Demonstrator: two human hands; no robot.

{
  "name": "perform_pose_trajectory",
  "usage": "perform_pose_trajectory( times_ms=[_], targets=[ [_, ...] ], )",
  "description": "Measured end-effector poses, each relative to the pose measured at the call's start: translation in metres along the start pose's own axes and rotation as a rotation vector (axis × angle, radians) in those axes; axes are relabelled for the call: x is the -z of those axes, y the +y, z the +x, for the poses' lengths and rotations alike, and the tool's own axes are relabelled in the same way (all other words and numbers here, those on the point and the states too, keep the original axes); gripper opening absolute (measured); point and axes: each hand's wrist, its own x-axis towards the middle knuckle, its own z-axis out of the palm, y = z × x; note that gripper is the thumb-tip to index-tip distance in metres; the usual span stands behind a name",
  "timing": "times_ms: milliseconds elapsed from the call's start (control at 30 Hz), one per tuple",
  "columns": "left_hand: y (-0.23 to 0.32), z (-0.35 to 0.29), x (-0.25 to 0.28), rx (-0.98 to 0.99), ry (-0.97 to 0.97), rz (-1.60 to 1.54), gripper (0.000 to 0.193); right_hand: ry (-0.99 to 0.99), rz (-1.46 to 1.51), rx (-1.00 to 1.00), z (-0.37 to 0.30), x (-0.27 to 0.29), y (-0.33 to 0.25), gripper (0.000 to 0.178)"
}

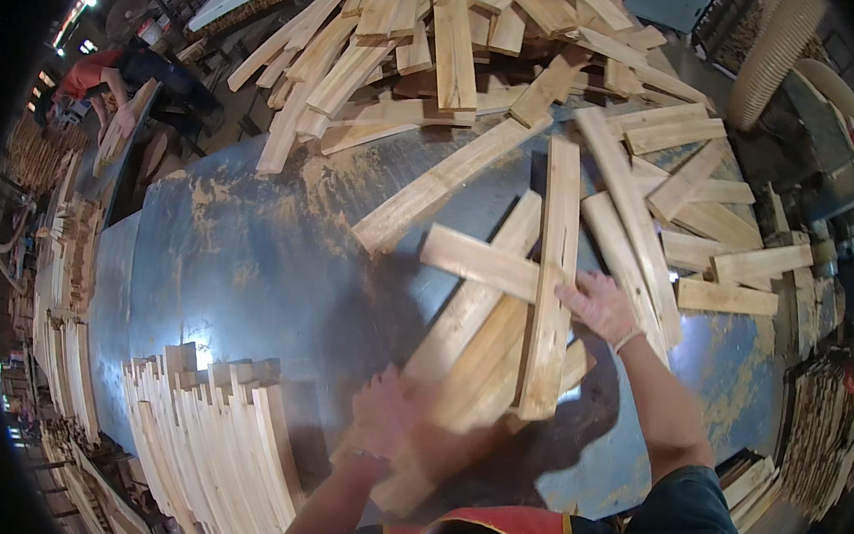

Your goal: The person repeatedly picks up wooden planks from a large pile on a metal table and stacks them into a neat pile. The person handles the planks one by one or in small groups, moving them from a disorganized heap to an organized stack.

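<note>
In front of me, several pale wooden boards lie crossed in a loose pile on a metal table [275, 285]. My right hand [599, 306] is closed on the right edge of a long board [553, 277] that lies lengthwise on top. A shorter board [478, 261] passes beneath it, pointing left. My left hand [380, 414] is at the lower left of the pile, beside slanted boards [473, 381]. Motion smears its fingers, so I cannot make out whether it grips one. The near ends of those boards are blurred too.
A big heap of boards [454, 48] covers the table's far side, with more boards [723, 200] at right. Boards stand in a neat row [213, 441] at near left. A ribbed hose [776, 64] hangs at far right. Another person [110, 91] handles wood at far left.
</note>
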Motion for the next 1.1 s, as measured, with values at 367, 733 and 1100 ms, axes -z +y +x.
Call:
perform_pose_trajectory(
  times_ms=[367,733,1100],
  targets=[
    [-0.067,-0.173,0.035,-0.009,-0.468,-0.456,0.059,0.557,0.118,-0.355,-0.292,-0.195,-0.088,0.099],
    [-0.272,-0.324,-0.129,-0.002,0.693,0.275,0.080,0.365,0.883,-0.329,-0.359,-0.194,-0.141,0.097],
    [-0.186,-0.284,-0.027,-0.154,0.406,0.070,0.081,0.762,0.941,0.472,-0.144,0.129,-0.235,0.076]
  ],
)
